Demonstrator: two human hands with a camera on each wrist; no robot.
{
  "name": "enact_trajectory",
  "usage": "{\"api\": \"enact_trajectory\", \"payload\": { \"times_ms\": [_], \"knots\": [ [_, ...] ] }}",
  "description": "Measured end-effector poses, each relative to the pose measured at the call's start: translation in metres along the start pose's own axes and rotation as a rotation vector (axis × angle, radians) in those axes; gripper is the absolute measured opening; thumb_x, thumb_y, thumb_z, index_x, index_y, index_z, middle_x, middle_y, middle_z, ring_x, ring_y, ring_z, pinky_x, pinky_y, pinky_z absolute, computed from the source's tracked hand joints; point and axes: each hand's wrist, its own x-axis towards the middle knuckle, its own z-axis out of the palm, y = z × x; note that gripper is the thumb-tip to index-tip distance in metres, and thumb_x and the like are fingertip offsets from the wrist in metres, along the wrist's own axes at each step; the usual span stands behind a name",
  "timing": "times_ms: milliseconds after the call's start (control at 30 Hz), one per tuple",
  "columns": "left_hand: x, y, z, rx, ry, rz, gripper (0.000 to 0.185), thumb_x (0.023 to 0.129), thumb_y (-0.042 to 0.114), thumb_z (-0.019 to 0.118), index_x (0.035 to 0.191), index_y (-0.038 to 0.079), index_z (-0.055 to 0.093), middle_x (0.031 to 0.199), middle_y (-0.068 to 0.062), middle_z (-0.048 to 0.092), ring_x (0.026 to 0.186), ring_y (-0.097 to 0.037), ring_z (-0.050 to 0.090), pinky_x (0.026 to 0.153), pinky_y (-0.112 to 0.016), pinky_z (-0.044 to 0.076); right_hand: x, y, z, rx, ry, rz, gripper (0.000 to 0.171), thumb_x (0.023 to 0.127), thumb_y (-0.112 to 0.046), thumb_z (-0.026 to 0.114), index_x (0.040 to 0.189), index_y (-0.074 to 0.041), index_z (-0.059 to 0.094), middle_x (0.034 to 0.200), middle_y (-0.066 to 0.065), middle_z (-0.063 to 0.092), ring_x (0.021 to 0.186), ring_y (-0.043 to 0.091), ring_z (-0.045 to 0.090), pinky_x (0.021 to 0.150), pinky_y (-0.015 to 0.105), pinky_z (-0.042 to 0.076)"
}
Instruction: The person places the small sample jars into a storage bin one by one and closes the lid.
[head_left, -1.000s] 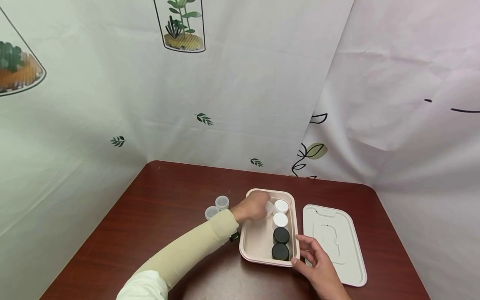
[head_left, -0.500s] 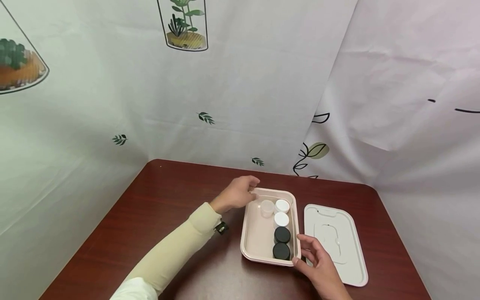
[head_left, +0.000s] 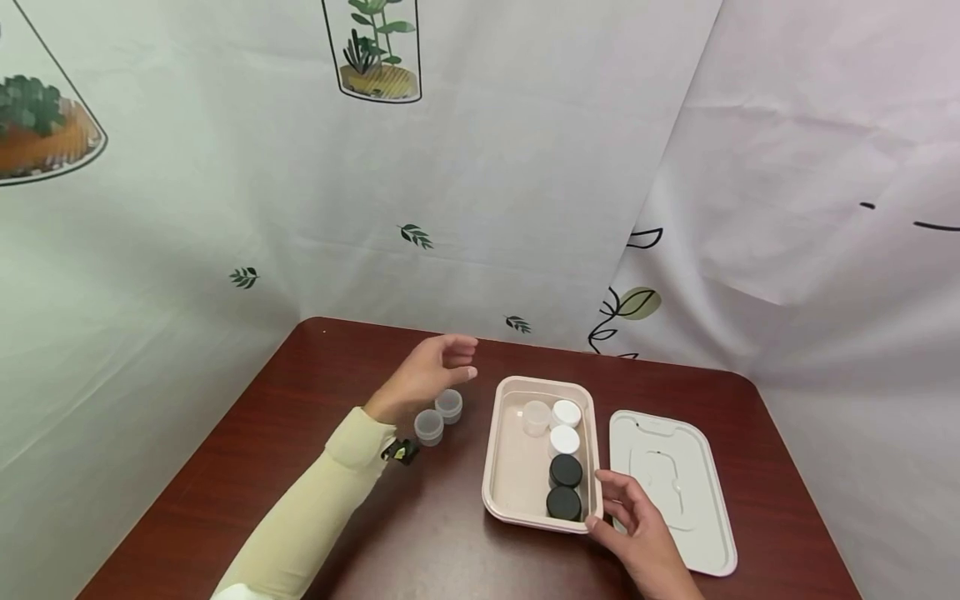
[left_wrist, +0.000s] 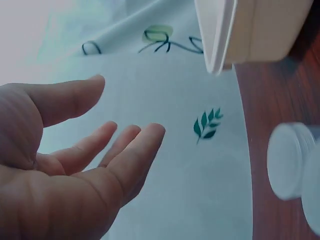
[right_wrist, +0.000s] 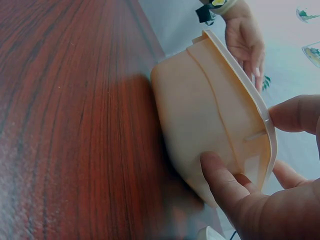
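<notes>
A: What are the fingers doing?

B: The right hand (head_left: 637, 533) holds a near corner of a pale pink box (head_left: 517, 475). Its thumb is at the rim and its fingers (right_wrist: 220, 177) bend against the outer wall. The left hand (head_left: 427, 371) is relaxed, its fingers (left_wrist: 142, 150) gently curved and the thumb well apart from them.

A: What is nearest the left hand?

B: Two small translucent pots (head_left: 429, 427), upright beside each other. From the head camera they appear close to the wrist; the left wrist view shows a gap between them and the fingers.

A: And where is the box?

B: In front of the person, between the two hands, upright on a dark red wood-grain bench (head_left: 420, 550). Along its right side runs a row: two white-topped jars (head_left: 565, 442) at the far end, then two black-topped jars (head_left: 566, 472) toward the person. A third translucent pot (head_left: 536, 418) stands just left of the farthest white top.

A: What lies further out?

B: A white lid (head_left: 667, 492) is flat on the bench, right of the box, partly behind the right hand. A pale yellow sleeve (head_left: 307, 508) covers the left forearm. White cloth (head_left: 525, 208), printed with leaves and plants in glass, hangs behind the bench.
</notes>
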Motion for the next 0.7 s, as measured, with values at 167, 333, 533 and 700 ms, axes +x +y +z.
{"api": "enact_trajectory", "payload": {
  "times_ms": [167,333,533,700],
  "knots": [
    [-0.011,-0.019,-0.017,-0.073,0.024,-0.013,0.051,0.096,0.008,0.077,0.144,0.007,0.060,0.144,-0.015,0.064,0.132,-0.034,0.065,0.107,-0.043,0.055,-0.001,0.001,0.001,-0.001,-0.001,-0.014,0.062,0.089,-0.001,0.080,0.144,-0.008,0.055,0.138,0.018,0.060,0.111,0.009,0.067,0.083,0.025,0.060],
    [-0.024,-0.044,-0.028,-0.125,0.051,-0.021,0.049,0.095,0.006,0.078,0.142,0.003,0.061,0.142,-0.020,0.064,0.133,-0.041,0.063,0.106,-0.043,0.056,-0.001,0.000,0.001,-0.004,-0.001,-0.020,0.062,0.088,-0.001,0.081,0.145,-0.008,0.055,0.137,0.019,0.060,0.111,0.009,0.068,0.083,0.026,0.060],
    [-0.041,-0.075,-0.034,-0.155,0.073,-0.061,0.049,0.094,0.006,0.079,0.140,-0.001,0.062,0.143,-0.027,0.062,0.131,-0.046,0.063,0.102,-0.039,0.058,-0.001,-0.001,0.001,0.002,0.003,-0.003,0.062,0.088,-0.002,0.081,0.144,-0.009,0.055,0.138,0.019,0.061,0.111,0.009,0.068,0.083,0.026,0.060],
    [-0.051,-0.098,-0.032,-0.178,0.058,-0.085,0.054,0.094,0.006,0.079,0.142,-0.008,0.056,0.144,-0.033,0.057,0.131,-0.049,0.061,0.096,-0.028,0.058,-0.001,-0.001,0.002,0.007,0.007,-0.003,0.062,0.088,-0.001,0.081,0.144,-0.008,0.055,0.138,0.020,0.061,0.110,0.009,0.068,0.083,0.026,0.060]
  ]
}}
